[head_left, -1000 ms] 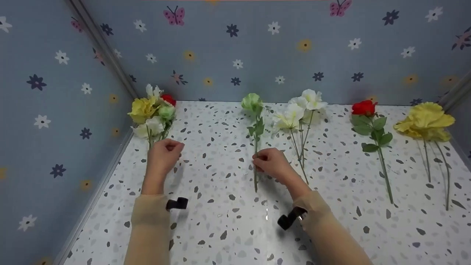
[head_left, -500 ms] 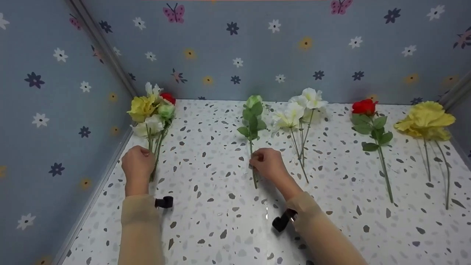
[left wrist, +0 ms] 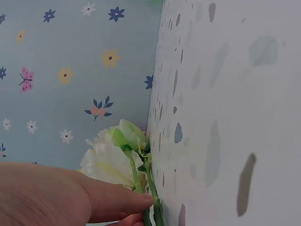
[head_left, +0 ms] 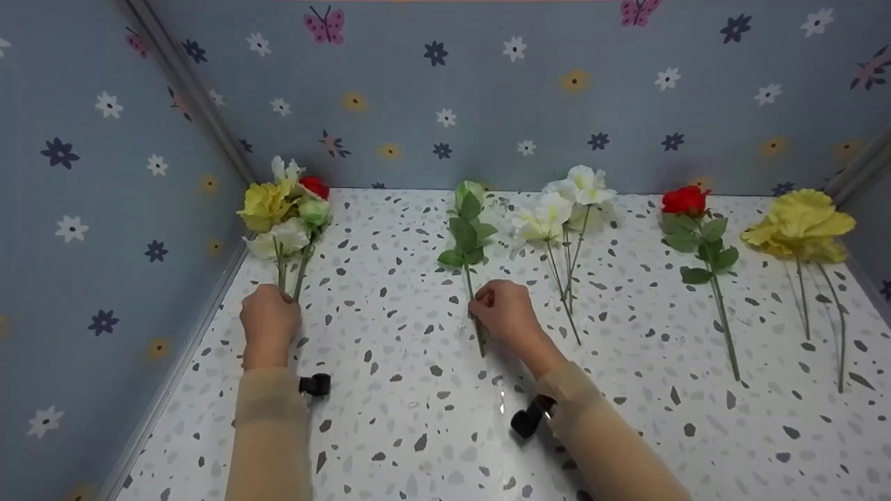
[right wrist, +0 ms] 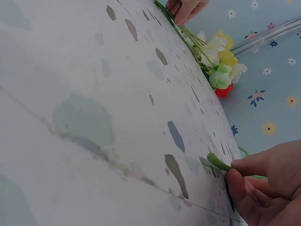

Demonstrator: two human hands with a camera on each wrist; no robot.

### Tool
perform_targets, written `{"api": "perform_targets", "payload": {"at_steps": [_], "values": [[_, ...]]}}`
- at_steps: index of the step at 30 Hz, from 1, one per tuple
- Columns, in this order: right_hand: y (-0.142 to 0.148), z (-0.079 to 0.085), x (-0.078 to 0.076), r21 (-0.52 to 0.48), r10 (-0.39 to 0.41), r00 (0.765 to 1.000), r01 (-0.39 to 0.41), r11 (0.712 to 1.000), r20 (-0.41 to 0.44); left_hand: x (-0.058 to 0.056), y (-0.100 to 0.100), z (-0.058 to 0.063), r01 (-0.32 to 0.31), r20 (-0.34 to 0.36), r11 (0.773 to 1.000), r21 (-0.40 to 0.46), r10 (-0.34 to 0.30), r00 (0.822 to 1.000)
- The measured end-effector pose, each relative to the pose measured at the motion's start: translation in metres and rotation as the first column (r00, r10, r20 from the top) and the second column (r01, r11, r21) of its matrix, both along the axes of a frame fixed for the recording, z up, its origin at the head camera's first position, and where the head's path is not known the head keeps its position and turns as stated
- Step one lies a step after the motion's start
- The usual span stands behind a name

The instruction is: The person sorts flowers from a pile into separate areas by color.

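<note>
In the head view, the left hand (head_left: 270, 321) grips the lower stems of the bunch (head_left: 284, 216), which lies on the table (head_left: 404, 431) near the patterned wall (head_left: 390, 76). Right of the bunch, the right hand (head_left: 511, 313) pinches the green flower (head_left: 468, 240) low on its stem, leaves uppermost. Farther right of the bunch lie the white flowers (head_left: 546, 217), the red flower (head_left: 686, 202) and the yellow flowers (head_left: 799, 223). All look artificial, with ruffled, cloth-like petals. They are probably light, with fairly stiff, smooth stems and soft heads that crush easily, so the bare lower stem seems the best place to hold.

In the left wrist view, the left hand's fingers close on round green stems below the bunch's frilly white petals.

In the right wrist view, the right hand pinches the green flower's stem, its blunt end poking out; the speckled table looks hard and smooth beside the bunch.
</note>
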State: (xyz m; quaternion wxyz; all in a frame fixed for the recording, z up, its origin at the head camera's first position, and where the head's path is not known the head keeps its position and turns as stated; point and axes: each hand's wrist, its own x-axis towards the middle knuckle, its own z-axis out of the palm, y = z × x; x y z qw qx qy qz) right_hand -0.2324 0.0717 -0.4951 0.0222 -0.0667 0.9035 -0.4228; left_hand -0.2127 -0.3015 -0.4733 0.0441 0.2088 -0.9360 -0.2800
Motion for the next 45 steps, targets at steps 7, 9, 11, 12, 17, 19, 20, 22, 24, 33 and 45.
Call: {"api": "perform_targets", "payload": {"at_steps": [7, 9, 11, 12, 17, 19, 20, 22, 24, 33, 45], "values": [[-0.001, 0.000, -0.001, -0.024, -0.013, 1.000, 0.013, 1.000, 0.000, -0.002, 0.003, 0.001, 0.019, 0.018, 1.000, 0.015, -0.020, 1.000], [-0.001, -0.001, -0.001, -0.031, -0.014, 1.000, 0.014, 0.999, 0.000, -0.002, 0.004, 0.003, 0.026, 0.010, 0.999, 0.036, -0.027, 1.000], [-0.001, -0.001, -0.001, -0.035, -0.013, 1.000, 0.013, 0.999, -0.001, -0.003, 0.005, 0.004, 0.039, -0.002, 0.998, 0.059, -0.039, 0.999], [-0.001, -0.001, -0.001, -0.036, -0.013, 1.000, 0.013, 0.999, 0.001, -0.003, 0.006, 0.005, 0.042, -0.009, 0.997, 0.069, -0.041, 0.999], [0.002, 0.002, 0.000, -0.041, 0.001, 1.000, -0.001, 0.999, 0.002, -0.005, 0.012, 0.009, 0.063, -0.024, 0.989, 0.133, -0.060, 0.998], [0.004, 0.004, 0.001, -0.046, 0.003, 1.000, -0.003, 0.999, 0.009, -0.006, 0.017, 0.011, 0.065, -0.025, 0.983, 0.170, -0.062, 0.998], [0.005, 0.007, 0.001, -0.050, 0.002, 1.000, -0.002, 0.999, 0.012, -0.006, 0.020, 0.013, 0.071, -0.029, 0.980, 0.187, -0.067, 0.997], [0.010, 0.012, 0.003, -0.068, 0.001, 1.000, 0.001, 0.998, 0.029, -0.008, 0.026, 0.015, 0.081, -0.047, 0.973, 0.216, -0.072, 0.996], [0.016, 0.017, 0.005, -0.090, -0.007, 0.999, 0.011, 0.996, 0.054, -0.009, 0.033, 0.017, 0.089, -0.074, 0.967, 0.239, -0.074, 0.995], [0.072, 0.035, 0.011, -0.168, -0.049, 0.998, 0.055, 0.984, 0.041, -0.014, 0.089, 0.023, 0.180, -0.272, 0.894, 0.410, -0.068, 0.960], [0.112, 0.041, 0.035, -0.415, -0.092, 0.993, 0.115, 0.902, 0.074, 0.009, 0.202, 0.020, 0.474, -0.431, 0.652, 0.591, -0.242, 0.869]]}}
